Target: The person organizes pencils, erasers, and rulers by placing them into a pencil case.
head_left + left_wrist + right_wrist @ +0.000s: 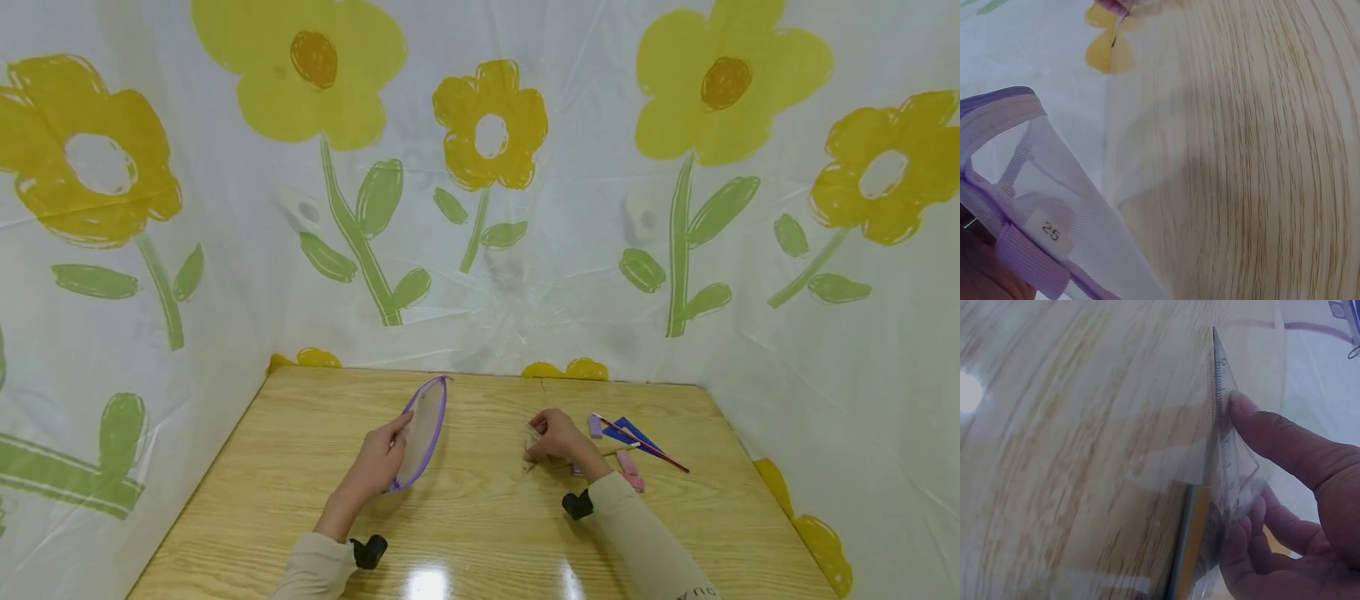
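My left hand [372, 461] grips a white mesh pouch [426, 423] with a purple zip edge, held upright over the table's middle. In the left wrist view the pouch [1085, 200] shows a purple tab and a label marked 25. To the right, my right hand [557, 435] pinches a clear plastic set square [1224, 419] between thumb and fingers, its printed scale visible. One edge of the set square stands close to the tabletop; whether it touches cannot be told. Beside it lies a yellow pencil [621, 451], partly behind the hand.
Right of my right hand lie a purple eraser [595, 426], a dark red pencil [663, 456] across a blue flat piece [621, 427], and pink erasers [626, 462]. White flower-printed sheeting [480, 317] bounds the wooden table [480, 533] at back and sides.
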Tool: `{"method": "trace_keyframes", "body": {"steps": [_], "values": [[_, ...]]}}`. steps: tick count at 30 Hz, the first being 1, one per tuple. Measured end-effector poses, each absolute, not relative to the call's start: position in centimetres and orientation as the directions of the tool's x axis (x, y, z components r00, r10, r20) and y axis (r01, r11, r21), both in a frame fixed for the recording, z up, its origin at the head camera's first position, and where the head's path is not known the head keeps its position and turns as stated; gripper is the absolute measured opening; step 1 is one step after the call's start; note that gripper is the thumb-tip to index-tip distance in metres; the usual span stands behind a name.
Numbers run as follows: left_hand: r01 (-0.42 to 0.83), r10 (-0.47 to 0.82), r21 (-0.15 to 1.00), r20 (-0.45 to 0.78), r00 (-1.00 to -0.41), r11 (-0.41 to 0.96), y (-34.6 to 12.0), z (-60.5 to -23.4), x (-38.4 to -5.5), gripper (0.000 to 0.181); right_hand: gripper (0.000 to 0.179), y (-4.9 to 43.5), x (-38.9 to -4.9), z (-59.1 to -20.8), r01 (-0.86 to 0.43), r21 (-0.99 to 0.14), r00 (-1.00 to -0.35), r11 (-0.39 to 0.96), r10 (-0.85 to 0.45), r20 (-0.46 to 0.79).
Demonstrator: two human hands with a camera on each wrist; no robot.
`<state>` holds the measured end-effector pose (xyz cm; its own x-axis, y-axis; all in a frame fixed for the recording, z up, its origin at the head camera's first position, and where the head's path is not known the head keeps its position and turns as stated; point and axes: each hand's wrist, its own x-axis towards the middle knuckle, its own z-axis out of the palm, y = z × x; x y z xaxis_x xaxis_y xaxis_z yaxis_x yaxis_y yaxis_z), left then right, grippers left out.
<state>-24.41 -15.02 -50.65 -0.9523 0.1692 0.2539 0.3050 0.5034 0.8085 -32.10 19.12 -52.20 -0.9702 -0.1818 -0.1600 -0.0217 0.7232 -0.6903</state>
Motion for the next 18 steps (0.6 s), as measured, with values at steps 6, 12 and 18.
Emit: {"method": "trace_keyframes", "body": {"steps": [6, 12, 18], "values": [[0.270, 0.156, 0.836, 0.221, -0.963, 0.477, -14.80, -50.67, -24.56, 0.043, 0.059, 19.13, -32.16, -52.10, -0.066, -0.711, -0.968, 0.700, -0.217, -0.123], [0.269, 0.147, 0.836, 0.226, -0.963, 0.478, -14.68, -50.69, -24.62, 0.043, 0.057, 19.33, -32.20, -52.20, -0.053, -0.778, -0.962, 0.626, -0.240, -0.127], [0.274, 0.146, 0.836, 0.232, -0.962, 0.476, -14.71, -50.94, -24.67, 0.043, 0.053, 19.66, -32.35, -52.80, -0.026, -0.856, -0.951, 0.516, -0.277, -0.138]]}}
